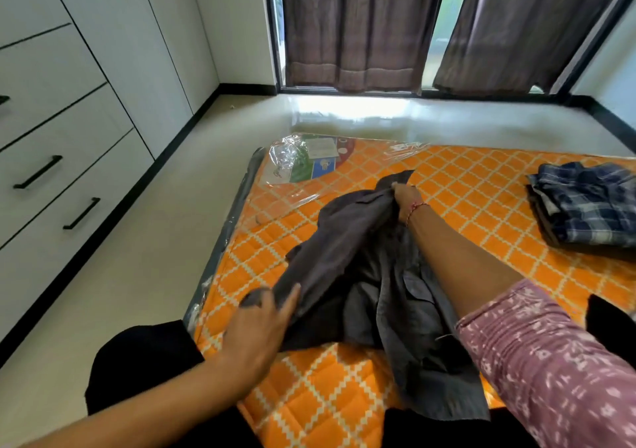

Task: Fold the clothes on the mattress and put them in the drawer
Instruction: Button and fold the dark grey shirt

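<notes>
A dark grey shirt (371,275) lies crumpled on the orange patterned mattress (464,193), in front of me. My right hand (406,203) grips the shirt's far edge, pinching a raised fold of fabric. My left hand (261,327) clutches the near left corner of the same shirt, fingers curled around the cloth. Folded blue plaid clothes (588,206) are stacked at the right side of the mattress. White drawers (58,158) with black handles line the left wall, all closed.
The mattress lies on a pale tiled floor (144,258) and still carries clear plastic wrap with a label (309,162) at its far left corner. Brown curtains (358,28) hang over the window behind. My dark-trousered knees rest at the mattress's near edge.
</notes>
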